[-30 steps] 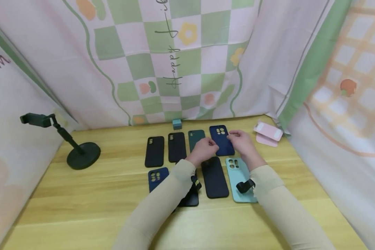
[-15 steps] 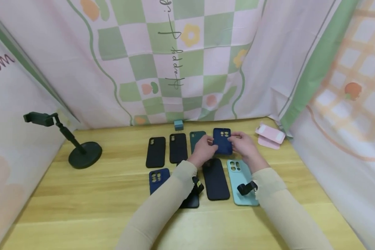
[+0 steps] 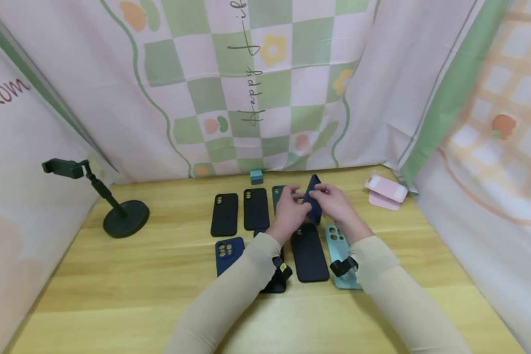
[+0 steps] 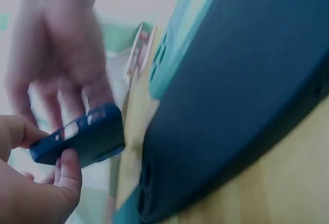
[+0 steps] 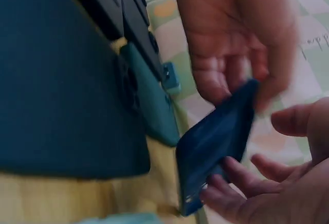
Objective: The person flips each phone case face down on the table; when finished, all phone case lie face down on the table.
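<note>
A dark blue phone case (image 3: 314,209) stands on edge between my two hands, lifted off the table. My left hand (image 3: 286,212) pinches its edge between thumb and finger, as the left wrist view shows with the case (image 4: 97,141) held at one end. My right hand (image 3: 339,209) touches the case's other end; in the right wrist view its fingertips lie against the case (image 5: 216,134) while the thumb stays apart. Below the hands lies a black phone case (image 3: 309,255), with a light teal phone case (image 3: 346,280) to its right. A dark green phone case (image 3: 277,194) is partly hidden behind my left hand.
Two black cases, one (image 3: 224,215) left of the other (image 3: 256,209), lie in the back row. A blue case (image 3: 228,253) and another black case (image 3: 274,285) sit under my left forearm. Around them are a phone stand (image 3: 126,219), teal block (image 3: 256,176) and pink holder (image 3: 386,191).
The dark blue case has been raised from the table and turned from facing up to edge-on. My left hand has taken hold of it, and the right hand's fingers have shifted on it.
</note>
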The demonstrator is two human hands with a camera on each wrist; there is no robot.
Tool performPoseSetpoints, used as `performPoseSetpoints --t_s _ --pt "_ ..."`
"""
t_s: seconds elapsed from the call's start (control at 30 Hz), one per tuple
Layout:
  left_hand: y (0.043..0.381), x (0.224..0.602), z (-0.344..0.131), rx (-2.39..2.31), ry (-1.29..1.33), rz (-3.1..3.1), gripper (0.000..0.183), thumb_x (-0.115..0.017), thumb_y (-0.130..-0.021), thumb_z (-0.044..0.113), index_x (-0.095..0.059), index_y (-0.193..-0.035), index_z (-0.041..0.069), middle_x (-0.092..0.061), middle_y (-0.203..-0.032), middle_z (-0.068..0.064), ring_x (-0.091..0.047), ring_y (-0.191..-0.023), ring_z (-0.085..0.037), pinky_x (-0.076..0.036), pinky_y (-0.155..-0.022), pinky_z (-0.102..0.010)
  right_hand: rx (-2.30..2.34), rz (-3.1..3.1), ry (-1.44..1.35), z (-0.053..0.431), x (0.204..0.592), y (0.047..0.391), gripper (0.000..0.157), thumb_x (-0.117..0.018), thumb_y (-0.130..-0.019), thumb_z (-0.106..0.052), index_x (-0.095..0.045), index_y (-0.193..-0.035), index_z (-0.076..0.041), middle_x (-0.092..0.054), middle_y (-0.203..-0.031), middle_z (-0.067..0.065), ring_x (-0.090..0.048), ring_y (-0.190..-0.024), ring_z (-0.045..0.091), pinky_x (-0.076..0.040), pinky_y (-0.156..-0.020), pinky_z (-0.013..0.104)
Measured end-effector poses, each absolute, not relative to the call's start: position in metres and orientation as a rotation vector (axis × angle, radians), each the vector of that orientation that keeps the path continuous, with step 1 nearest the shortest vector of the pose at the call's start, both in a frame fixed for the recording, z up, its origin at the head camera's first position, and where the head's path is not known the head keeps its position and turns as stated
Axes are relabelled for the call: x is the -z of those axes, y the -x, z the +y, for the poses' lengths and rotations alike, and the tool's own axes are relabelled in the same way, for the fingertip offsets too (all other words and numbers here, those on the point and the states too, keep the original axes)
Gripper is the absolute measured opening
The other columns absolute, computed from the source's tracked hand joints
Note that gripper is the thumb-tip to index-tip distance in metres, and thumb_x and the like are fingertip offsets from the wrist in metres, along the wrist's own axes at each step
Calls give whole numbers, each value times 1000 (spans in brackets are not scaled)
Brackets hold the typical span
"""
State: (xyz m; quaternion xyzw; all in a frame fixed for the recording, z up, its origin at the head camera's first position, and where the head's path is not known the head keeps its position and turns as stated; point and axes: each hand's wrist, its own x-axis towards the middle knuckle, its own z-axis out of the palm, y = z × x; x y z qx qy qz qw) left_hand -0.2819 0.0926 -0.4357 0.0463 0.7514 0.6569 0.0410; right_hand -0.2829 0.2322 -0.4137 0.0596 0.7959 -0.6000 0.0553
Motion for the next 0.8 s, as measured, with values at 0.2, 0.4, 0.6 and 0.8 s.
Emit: performPoseSetpoints --t_s 0.2,0.4,0.6,0.8 --pt "270 427 98 -1863 -392 2493 59 -73 -87 16 -45 -139 12 -63 -127 1 -62 -91 -9 -52 -68 -26 2035 2402 -229 223 406 282 50 -55 -100 -16 -40 -144 -1 -56 -128 25 -60 -113 37 -53 -84 35" --pt "272 427 93 -1808 -464 2473 63 -74 -88 18 -42 -142 17 -62 -131 4 -57 -109 -14 -52 -83 -28 2172 2431 -377 224 405 281 43 -57 -96 -6 -49 -138 -1 -57 -124 22 -61 -104 30 -54 -81 33" --pt "281 437 88 -1850 -266 2453 46 -65 -94 18 -49 -136 12 -60 -127 -3 -59 -107 -17 -52 -82 -31 2246 2420 -468 229 409 280 40 -58 -95 -4 -53 -134 0 -59 -117 19 -61 -93 22 -54 -74 24" --pt "285 438 80 -2030 -88 2173 34 -63 -96 11 -55 -128 9 -61 -116 -6 -62 -97 -19 -54 -79 -38 2237 2418 -539 233 409 282 39 -60 -95 -6 -56 -133 -3 -60 -112 13 -59 -91 17 -51 -77 25"
